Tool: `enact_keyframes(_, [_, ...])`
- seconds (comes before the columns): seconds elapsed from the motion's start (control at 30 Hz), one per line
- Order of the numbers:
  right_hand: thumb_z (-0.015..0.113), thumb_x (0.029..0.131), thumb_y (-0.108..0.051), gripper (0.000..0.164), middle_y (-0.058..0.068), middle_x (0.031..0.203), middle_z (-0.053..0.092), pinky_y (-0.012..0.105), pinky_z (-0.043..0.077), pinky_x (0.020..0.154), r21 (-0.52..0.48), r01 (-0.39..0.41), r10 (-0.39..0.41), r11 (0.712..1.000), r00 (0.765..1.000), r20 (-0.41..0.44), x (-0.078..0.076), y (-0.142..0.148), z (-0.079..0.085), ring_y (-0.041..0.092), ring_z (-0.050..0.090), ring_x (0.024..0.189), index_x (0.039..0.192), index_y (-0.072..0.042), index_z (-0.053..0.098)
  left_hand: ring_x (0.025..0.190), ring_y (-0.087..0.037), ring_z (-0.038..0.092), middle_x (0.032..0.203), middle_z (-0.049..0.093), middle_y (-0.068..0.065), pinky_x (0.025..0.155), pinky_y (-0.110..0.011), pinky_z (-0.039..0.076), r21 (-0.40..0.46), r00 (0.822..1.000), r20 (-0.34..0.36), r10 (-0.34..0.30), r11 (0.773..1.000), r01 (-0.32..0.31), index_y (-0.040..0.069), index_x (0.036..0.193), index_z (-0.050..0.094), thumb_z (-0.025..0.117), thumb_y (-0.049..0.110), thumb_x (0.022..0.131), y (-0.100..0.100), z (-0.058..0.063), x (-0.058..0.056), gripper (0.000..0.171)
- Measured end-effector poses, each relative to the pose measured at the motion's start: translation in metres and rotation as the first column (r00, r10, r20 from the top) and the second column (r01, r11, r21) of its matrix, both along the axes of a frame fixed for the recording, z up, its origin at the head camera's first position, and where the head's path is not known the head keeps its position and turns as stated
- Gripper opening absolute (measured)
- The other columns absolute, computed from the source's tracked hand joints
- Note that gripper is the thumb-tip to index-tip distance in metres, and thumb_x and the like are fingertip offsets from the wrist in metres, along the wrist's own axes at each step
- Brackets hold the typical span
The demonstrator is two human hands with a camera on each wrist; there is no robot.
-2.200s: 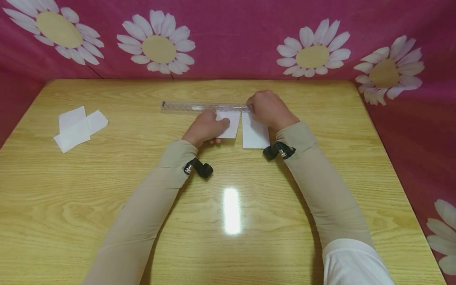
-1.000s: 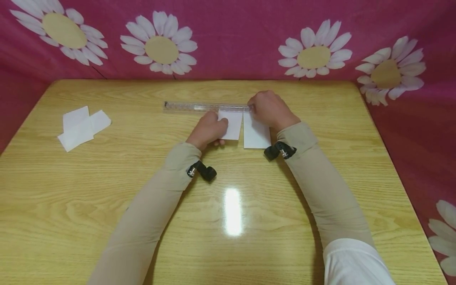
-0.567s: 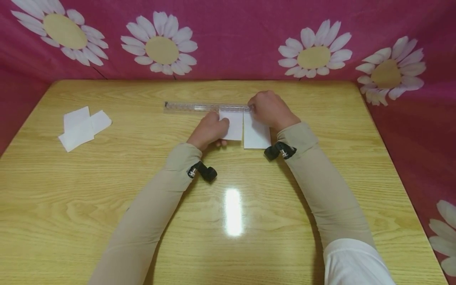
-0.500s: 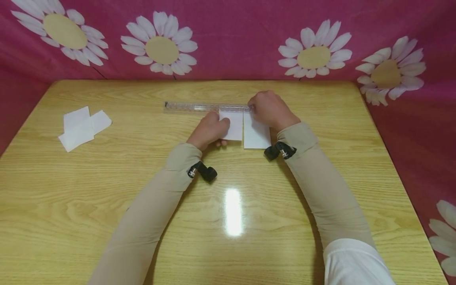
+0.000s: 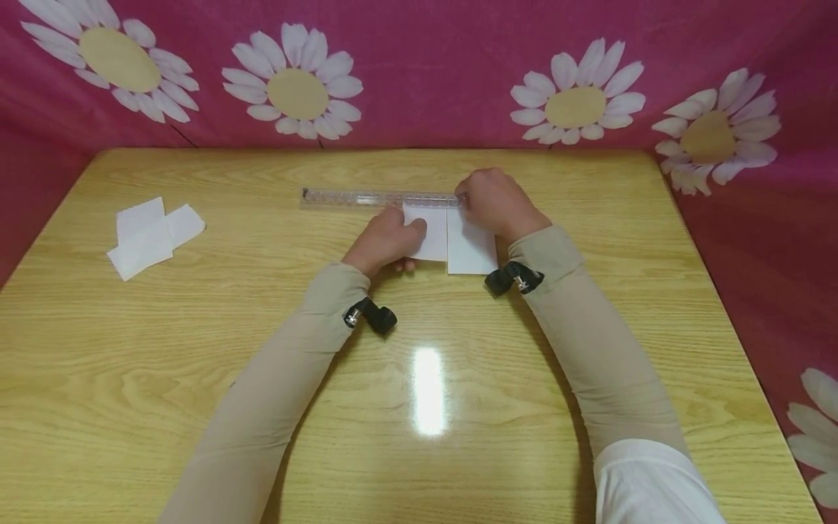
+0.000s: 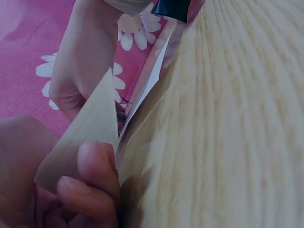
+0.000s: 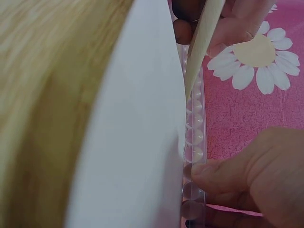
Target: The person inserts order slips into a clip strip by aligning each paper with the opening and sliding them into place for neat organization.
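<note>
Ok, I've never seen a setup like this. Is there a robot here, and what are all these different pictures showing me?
No robot: just a person's bare left hand and right hand. The wide picture comes from a camera worn on the head, looking forward and down. The two close-ups come from small black cameras, one on each wrist.

On the wooden table, some loose white papers lie off to the left. Near the far edge is a clear, ruler-like strip. The left hand pinches one white paper flap; the right hand grips the strip near its right end, above a second flap. Whether the flaps join at the strip, I can't tell.
</note>
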State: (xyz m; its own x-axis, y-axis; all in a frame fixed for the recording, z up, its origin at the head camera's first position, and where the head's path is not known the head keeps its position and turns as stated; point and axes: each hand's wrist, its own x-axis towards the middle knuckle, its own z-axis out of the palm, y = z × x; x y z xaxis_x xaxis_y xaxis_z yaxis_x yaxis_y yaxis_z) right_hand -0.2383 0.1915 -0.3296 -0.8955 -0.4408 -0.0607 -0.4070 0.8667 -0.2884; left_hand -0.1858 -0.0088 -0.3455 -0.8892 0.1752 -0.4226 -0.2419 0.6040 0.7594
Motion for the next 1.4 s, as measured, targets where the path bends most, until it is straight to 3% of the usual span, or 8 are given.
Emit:
enact_keyframes(0.1, [0.050, 0.096, -0.001, 0.036, 0.018, 0.120, 0.074, 0.046, 0.053, 0.093, -0.001, -0.001, 0.001, 1.000, 1.000, 0.001, 0.000, 0.000, 0.000, 0.031, 0.062, 0.099, 0.121, -0.003, 0.075, 0.048, -0.014, 0.054, 0.058, 0.058, 0.000, 0.053, -0.026, 0.049, -0.001, 1.000, -0.009, -0.009, 1.000, 0.009, -0.008, 0.158, 0.024, 0.051, 0.035, 0.102, -0.002, 0.000, 0.000, 0.076])
enact_keyframes(0.2, [0.050, 0.097, -0.002, 0.035, 0.018, 0.123, 0.074, 0.046, 0.053, 0.097, 0.000, 0.001, -0.001, 1.000, 1.000, 0.008, 0.000, 0.000, 0.000, 0.031, 0.064, 0.103, 0.123, -0.002, 0.075, 0.049, -0.014, 0.055, 0.057, 0.058, 0.001, 0.053, -0.027, 0.049, -0.017, 1.000, -0.010, -0.020, 1.000, 0.020, -0.009, 0.149, 0.040, 0.054, 0.039, 0.101, -0.004, 0.001, 0.001, 0.069])
enact_keyframes(0.3, [0.051, 0.098, -0.003, 0.035, 0.018, 0.124, 0.074, 0.046, 0.053, 0.099, 0.006, 0.006, -0.006, 1.000, 1.000, 0.015, 0.000, 0.000, 0.000, 0.032, 0.065, 0.106, 0.124, -0.003, 0.074, 0.051, -0.015, 0.057, 0.057, 0.058, 0.001, 0.056, -0.027, 0.049, -0.050, 0.999, -0.017, -0.031, 0.998, 0.031, -0.002, 0.107, 0.064, 0.053, 0.043, 0.101, -0.007, 0.001, 0.001, 0.046])
enact_keyframes(0.37, [0.051, 0.099, -0.003, 0.034, 0.018, 0.126, 0.073, 0.047, 0.053, 0.102, 0.010, 0.012, -0.012, 1.000, 1.000, 0.022, 0.000, 0.000, 0.000, 0.032, 0.065, 0.109, 0.125, -0.003, 0.073, 0.052, -0.015, 0.058, 0.057, 0.059, 0.001, 0.057, -0.028, 0.048, -0.071, 0.999, -0.024, -0.042, 0.997, 0.041, 0.007, 0.080, 0.061, 0.052, 0.042, 0.101, -0.008, 0.002, 0.000, 0.041])
enact_keyframes(0.47, [0.051, 0.100, -0.003, 0.034, 0.018, 0.128, 0.072, 0.047, 0.052, 0.104, 0.013, 0.020, -0.021, 1.000, 0.999, 0.027, 0.000, 0.000, -0.001, 0.033, 0.066, 0.113, 0.126, -0.003, 0.073, 0.051, -0.016, 0.057, 0.055, 0.061, 0.000, 0.056, -0.028, 0.045, -0.088, 0.997, -0.044, -0.062, 0.994, 0.058, 0.013, 0.065, 0.056, 0.051, 0.037, 0.101, -0.011, 0.001, -0.001, 0.044])
enact_keyframes(0.73, [0.050, 0.098, -0.002, 0.035, 0.018, 0.126, 0.074, 0.048, 0.053, 0.103, 0.011, 0.010, -0.010, 1.000, 1.000, 0.002, 0.000, 0.001, -0.002, 0.034, 0.067, 0.114, 0.122, -0.004, 0.075, 0.046, -0.014, 0.049, 0.050, 0.059, 0.000, 0.058, -0.028, 0.044, -0.068, 0.993, -0.070, -0.095, 0.994, 0.091, 0.012, 0.057, 0.054, 0.049, 0.025, 0.103, -0.017, -0.001, -0.002, 0.048])
enact_keyframes(1.2, [0.051, 0.099, -0.003, 0.034, 0.018, 0.130, 0.072, 0.047, 0.051, 0.105, 0.013, 0.031, -0.032, 0.999, 0.999, 0.019, -0.001, 0.000, -0.001, 0.033, 0.066, 0.116, 0.126, -0.004, 0.073, 0.049, -0.014, 0.052, 0.055, 0.061, -0.001, 0.055, -0.028, 0.046, -0.090, 0.990, -0.095, -0.105, 0.991, 0.096, 0.012, 0.062, 0.054, 0.052, 0.031, 0.102, -0.017, 0.004, 0.000, 0.044])
enact_keyframes(1.4, [0.051, 0.099, -0.002, 0.035, 0.018, 0.129, 0.072, 0.047, 0.052, 0.104, 0.014, 0.031, -0.031, 0.999, 0.999, 0.018, -0.002, 0.000, -0.002, 0.032, 0.065, 0.112, 0.125, -0.004, 0.074, 0.050, -0.015, 0.052, 0.052, 0.059, 0.001, 0.057, -0.029, 0.044, -0.138, 0.978, -0.132, -0.164, 0.980, 0.145, 0.012, 0.058, 0.058, 0.054, 0.035, 0.101, -0.020, 0.005, -0.001, 0.049])
